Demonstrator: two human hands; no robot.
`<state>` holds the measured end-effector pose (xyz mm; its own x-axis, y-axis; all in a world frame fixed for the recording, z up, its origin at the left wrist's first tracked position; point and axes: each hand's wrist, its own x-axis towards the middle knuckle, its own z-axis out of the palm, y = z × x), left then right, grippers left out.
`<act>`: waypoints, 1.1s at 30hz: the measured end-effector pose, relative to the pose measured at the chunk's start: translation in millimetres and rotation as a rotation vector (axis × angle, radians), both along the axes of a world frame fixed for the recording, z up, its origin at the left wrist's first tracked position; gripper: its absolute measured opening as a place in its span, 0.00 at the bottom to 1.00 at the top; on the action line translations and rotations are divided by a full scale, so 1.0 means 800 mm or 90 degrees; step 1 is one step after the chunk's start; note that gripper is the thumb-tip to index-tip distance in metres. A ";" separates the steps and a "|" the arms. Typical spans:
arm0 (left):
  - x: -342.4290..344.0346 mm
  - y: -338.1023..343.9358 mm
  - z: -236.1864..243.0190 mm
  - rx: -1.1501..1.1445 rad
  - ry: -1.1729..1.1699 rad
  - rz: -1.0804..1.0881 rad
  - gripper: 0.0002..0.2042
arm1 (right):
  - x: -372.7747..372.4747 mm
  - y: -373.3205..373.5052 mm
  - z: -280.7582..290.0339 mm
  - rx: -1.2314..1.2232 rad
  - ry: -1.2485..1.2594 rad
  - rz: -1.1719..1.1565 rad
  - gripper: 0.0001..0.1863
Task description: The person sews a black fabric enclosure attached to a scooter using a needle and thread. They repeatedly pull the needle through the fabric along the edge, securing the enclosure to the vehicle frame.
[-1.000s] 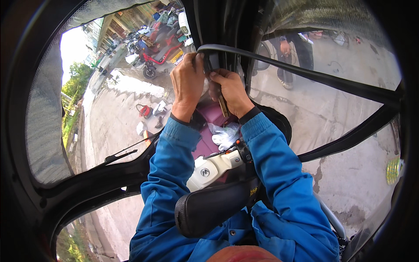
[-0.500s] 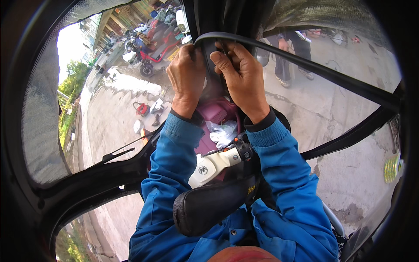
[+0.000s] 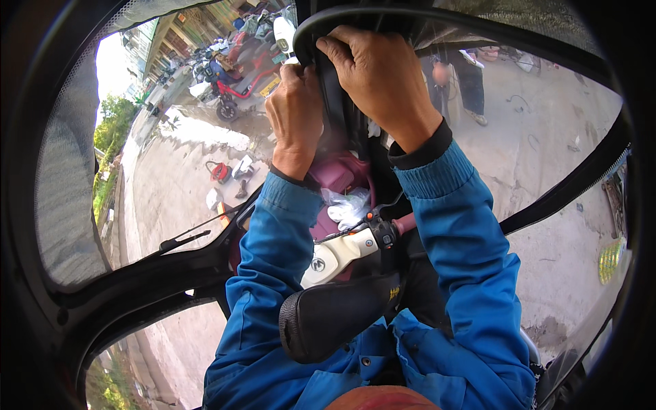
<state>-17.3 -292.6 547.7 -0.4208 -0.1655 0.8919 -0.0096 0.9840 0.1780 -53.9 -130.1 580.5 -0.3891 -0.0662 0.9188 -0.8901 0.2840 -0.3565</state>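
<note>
A long black rubber-like strip (image 3: 478,24) arches over my hands and runs to the far right. My left hand (image 3: 295,113) is closed at the strip's left bend, against the black frame pillar (image 3: 333,92); its fingertips are partly hidden. Higher up and to the right, my right hand (image 3: 383,85) pinches at the strip with thumb and curled fingers, its back toward me. What lies under those fingers is hidden. Both forearms, in blue sleeves, reach up.
Below my hands are a cream handlebar cover (image 3: 342,258), a pink front body (image 3: 333,176) with a plastic bag (image 3: 348,207), and a black padded case (image 3: 338,318). A black zipped edge (image 3: 567,191) curves at right. Outside, a person (image 3: 471,89) stands near; parked scooters (image 3: 239,75) are beyond.
My right hand has moved up and turned its back toward me. The strip's arch has risen with it and bows more widely. My left hand has hardly moved.
</note>
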 end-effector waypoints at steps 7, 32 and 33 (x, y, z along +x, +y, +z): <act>0.003 -0.002 0.008 -0.072 -0.041 0.045 0.12 | -0.005 0.000 0.006 0.003 0.014 0.019 0.11; 0.006 -0.010 -0.033 0.073 0.168 -0.167 0.11 | 0.055 0.038 -0.051 0.083 -0.499 0.276 0.17; 0.004 -0.011 -0.036 0.077 0.185 -0.181 0.12 | 0.056 0.040 -0.052 0.071 -0.528 0.285 0.17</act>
